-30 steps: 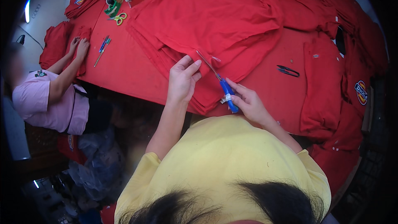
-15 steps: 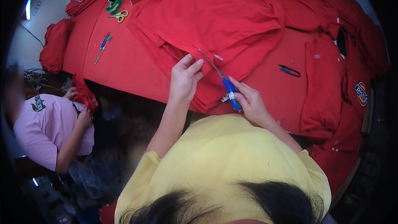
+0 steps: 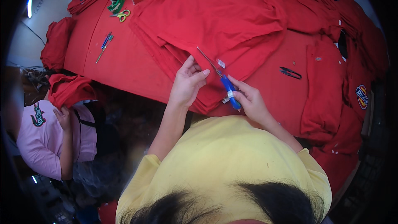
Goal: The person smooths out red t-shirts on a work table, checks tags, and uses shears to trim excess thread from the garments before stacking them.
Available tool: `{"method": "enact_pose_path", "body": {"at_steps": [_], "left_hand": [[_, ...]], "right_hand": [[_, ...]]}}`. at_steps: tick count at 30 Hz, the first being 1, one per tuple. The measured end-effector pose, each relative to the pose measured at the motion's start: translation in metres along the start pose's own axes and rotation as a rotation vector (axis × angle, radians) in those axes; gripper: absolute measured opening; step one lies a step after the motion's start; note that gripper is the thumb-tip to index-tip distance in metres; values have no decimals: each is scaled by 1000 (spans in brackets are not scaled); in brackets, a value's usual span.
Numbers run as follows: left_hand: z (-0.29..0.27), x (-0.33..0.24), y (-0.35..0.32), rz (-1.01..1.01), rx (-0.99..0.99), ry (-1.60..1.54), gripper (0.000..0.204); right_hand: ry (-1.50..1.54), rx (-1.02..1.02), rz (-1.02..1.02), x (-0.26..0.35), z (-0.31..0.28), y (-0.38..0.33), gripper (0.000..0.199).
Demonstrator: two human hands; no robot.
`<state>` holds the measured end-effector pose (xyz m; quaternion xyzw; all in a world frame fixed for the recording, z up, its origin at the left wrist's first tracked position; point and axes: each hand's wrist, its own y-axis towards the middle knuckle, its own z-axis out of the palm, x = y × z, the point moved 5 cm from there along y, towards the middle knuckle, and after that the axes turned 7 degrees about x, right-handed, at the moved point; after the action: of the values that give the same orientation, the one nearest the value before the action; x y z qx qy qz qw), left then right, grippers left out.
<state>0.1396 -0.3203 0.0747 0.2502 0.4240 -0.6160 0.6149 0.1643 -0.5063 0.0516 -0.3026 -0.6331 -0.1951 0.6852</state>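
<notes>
My right hand is closed around the blue handle of a tool with a long, thin metal shaft; its exact kind I cannot make out. The shaft points up and left over a red garment spread on the table. Just right of the shaft is a small white tag. My left hand is left of the shaft, at the garment's near edge, thumb and fingers apart. Nothing shows in its fingers; whether the fingertips touch the cloth I cannot tell.
Black thread snips lie right, beside folded red garments. Yellow-green scissors, pens and a green tape dispenser are at the far left. A co-worker in a pink shirt stands left, with red cloth.
My left thumb and fingers have spread slightly. The white tag has turned and shows more of its face. The co-worker's red cloth has been raised toward the shoulder.
</notes>
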Motion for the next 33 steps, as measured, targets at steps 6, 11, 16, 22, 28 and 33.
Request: {"method": "enact_pose_path", "body": {"at_steps": [6, 11, 16, 22, 28, 33], "left_hand": [[-9, -6, 3, 61, -48, -109, 41], [-3, -12, -5, 34, 15, 104, 51], [9, -16, -11, 44, 7, 100, 54], [-12, -10, -5, 108, -97, -13, 52], [1, -16, -20, 114, -23, 201, 52], [-3, -10, -30, 211, -69, 163, 52]], "right_hand": [[364, 115, 238, -3, 0, -5, 48], [30, 99, -121, 8, 4, -1, 50], [105, 121, -29, 0, 2, 4, 48], [384, 169, 109, -6, 3, 1, 48], [87, 128, -161, -1, 9, 5, 48], [345, 201, 128, -14, 11, -3, 48]]}}
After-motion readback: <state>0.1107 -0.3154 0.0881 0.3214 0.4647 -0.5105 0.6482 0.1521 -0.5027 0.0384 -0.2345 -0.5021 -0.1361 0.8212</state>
